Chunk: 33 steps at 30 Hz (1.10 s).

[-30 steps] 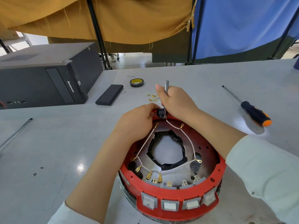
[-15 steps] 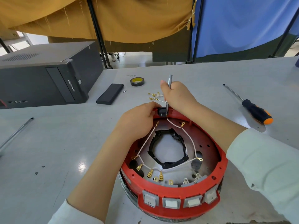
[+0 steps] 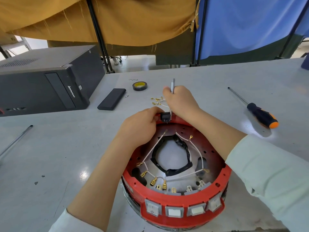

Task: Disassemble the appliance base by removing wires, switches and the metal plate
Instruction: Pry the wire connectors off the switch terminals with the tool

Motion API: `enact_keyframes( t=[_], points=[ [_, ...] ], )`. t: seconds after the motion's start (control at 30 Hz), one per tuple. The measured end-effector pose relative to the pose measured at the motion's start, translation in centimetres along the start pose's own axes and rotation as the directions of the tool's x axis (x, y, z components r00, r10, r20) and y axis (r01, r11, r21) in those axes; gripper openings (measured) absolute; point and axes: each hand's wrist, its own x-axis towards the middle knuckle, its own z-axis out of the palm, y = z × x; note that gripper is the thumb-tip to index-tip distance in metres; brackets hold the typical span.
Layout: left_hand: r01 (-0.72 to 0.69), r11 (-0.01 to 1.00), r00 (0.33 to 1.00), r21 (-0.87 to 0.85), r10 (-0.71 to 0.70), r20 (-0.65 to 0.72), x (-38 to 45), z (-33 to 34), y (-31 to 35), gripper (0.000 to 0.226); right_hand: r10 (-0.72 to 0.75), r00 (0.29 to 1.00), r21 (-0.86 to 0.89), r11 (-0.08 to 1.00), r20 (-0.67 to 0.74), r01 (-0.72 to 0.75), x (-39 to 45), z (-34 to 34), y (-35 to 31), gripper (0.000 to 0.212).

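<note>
The round red appliance base (image 3: 177, 200) lies upside down in front of me, with several grey rocker switches (image 3: 174, 211) along its near rim. White wires (image 3: 194, 145) with brass terminals cross the metal plate (image 3: 177, 181) inside it. At the far rim sits a small black switch (image 3: 165, 117). My left hand (image 3: 140, 127) grips the rim right beside this switch, fingertips against it. My right hand (image 3: 179, 102) holds a thin grey tool (image 3: 172, 86) upright, its tip down at the switch's right side.
A black-and-orange screwdriver (image 3: 257, 113) lies on the table to the right. Loose brass terminals (image 3: 157, 101), a tape roll (image 3: 140, 86) and a flat black case (image 3: 112, 101) lie beyond the base. A black computer tower (image 3: 45, 84) lies at the left, a thin rod (image 3: 15, 141) near the left edge.
The right hand has lifted slightly with the grey tool, and the black switch stands higher out of the far rim. The left hand stays on the rim.
</note>
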Motion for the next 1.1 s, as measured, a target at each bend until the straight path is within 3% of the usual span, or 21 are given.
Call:
enact_keyframes(
  t=[0.07,0.17,0.3,0.43,0.53,0.6,0.73,0.9,1.1],
  points=[
    [0.006,1.000,1.000,-0.010,-0.006,0.007,0.0,0.0,0.1,0.032,0.043,0.999,0.164,0.986,-0.031,-0.037,0.3,-0.4,0.1,0.046],
    [0.014,1.000,1.000,-0.011,-0.013,0.020,-0.1,-0.1,0.2,0.031,0.087,0.996,0.303,0.948,0.034,-0.093,0.2,-0.9,0.0,0.043],
    [0.008,1.000,1.000,0.002,-0.008,0.021,0.0,-0.1,0.2,0.031,-0.008,0.992,0.409,0.911,0.124,-0.044,-0.8,-2.6,0.1,0.032],
    [0.001,1.000,1.000,0.007,-0.001,0.018,-0.1,-0.2,0.2,0.031,-0.190,0.981,0.230,0.957,0.046,0.175,-3.1,-4.8,0.2,0.030],
    [0.000,1.000,1.000,-0.001,0.000,0.021,-0.1,-0.1,0.3,0.032,-0.189,0.973,0.145,0.975,0.132,0.169,-5.5,-5.4,0.7,0.034],
    [0.001,1.000,1.000,0.000,-0.001,0.020,-0.2,-0.2,0.4,0.033,-0.185,0.965,-0.026,0.981,0.183,0.193,-6.8,-5.3,0.9,0.029],
    [-0.003,1.000,1.000,0.007,0.003,0.013,-0.3,-0.2,0.4,0.033,-0.311,0.924,-0.439,0.814,0.224,0.380,-7.7,-5.1,0.7,0.008],
    [0.003,1.000,1.000,0.007,-0.003,0.017,-0.2,-0.3,0.4,0.033,-0.186,0.902,-0.526,0.759,0.390,0.384,-8.7,-5.2,1.0,0.018],
    [0.001,1.000,1.000,0.018,-0.001,0.013,-0.2,-0.2,0.4,0.033,-0.128,0.895,-0.361,0.883,0.428,0.299,-9.2,-5.9,0.8,0.033]
  ],
)
